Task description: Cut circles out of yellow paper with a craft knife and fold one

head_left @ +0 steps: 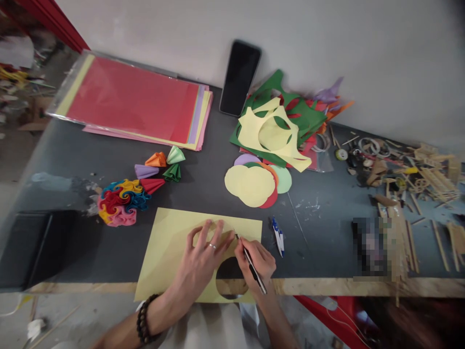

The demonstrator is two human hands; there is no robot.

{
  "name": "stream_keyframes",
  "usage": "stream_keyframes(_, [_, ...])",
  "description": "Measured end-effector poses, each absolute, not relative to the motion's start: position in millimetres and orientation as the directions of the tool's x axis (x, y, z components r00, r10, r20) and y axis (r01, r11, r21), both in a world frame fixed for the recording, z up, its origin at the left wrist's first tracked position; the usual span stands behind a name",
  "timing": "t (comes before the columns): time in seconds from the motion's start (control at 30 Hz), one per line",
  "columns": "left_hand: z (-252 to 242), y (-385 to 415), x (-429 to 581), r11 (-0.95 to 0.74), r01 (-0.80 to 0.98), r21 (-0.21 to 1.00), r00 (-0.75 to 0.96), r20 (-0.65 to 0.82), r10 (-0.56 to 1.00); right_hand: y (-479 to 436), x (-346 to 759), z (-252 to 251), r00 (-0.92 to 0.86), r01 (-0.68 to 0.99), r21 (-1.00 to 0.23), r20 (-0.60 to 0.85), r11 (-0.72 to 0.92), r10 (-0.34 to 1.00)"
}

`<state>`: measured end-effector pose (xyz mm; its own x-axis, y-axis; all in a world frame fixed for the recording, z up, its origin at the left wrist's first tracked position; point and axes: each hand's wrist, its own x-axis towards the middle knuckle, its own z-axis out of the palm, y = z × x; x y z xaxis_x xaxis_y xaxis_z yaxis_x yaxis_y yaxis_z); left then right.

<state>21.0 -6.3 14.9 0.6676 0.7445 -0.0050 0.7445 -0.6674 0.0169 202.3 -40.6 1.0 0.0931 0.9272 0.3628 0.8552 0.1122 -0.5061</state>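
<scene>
Spread left hand (199,261) rests on yellow sheet (160,257) overhanging desk (323,242) at six o'clock; right hand (262,258) pinches pen (254,271); paper circles (250,186) just apart, one o'clock.

Wall (327,39): pale grey, plain, stands behind the table (203,186). Table: dark grey top with whitish smears (53,182) at left; front edge (319,286) shows bare wood. Floor (87,315): grey, carries scattered scraps (16,76) at left. Red bar (54,22): slants across the upper left corner. Light: soft, with faint shadows.
</scene>
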Motion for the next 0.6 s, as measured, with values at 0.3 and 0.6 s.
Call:
stream_keyframes(0.3, [13.4,-4.7,20.1,-0.661,0.75,0.03,0.662,-0.044,0.748,-42.1,201.4,-2.1,0.025,0.912,-0.377,0.44,0.16,0.898])
stream_keyframes(0.6, [19.3,-3.8,21.4,-0.66,0.751,0.006,0.661,-0.013,0.751,-41.6,199.0,3.4,-0.066,0.92,-0.315,0.464,0.234,0.883])
